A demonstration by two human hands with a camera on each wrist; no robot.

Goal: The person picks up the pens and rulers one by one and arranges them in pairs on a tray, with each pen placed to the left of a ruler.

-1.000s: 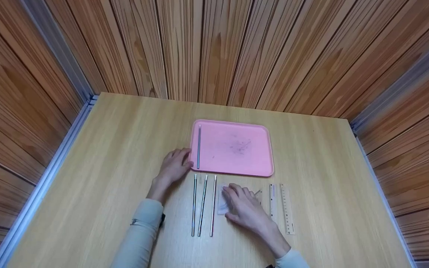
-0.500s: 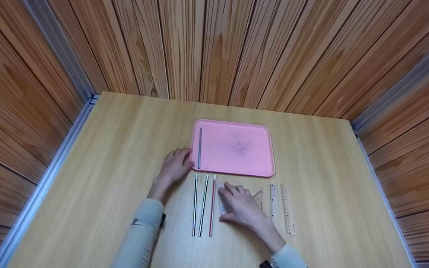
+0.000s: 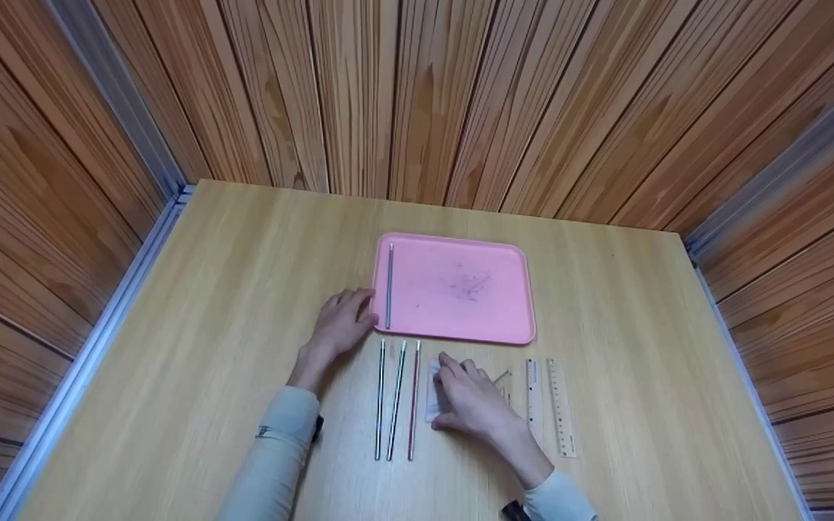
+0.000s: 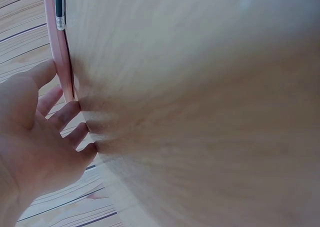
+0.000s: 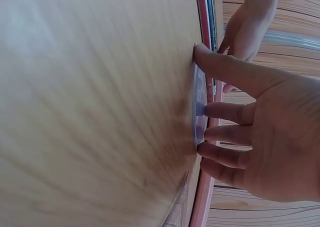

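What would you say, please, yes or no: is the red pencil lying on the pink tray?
No, the red pencil lies on the wooden table, in front of the pink tray.

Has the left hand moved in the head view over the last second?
No. Against the far left corner of the table, the left hand shows no clear shift; it stays at the pink tray's left edge.
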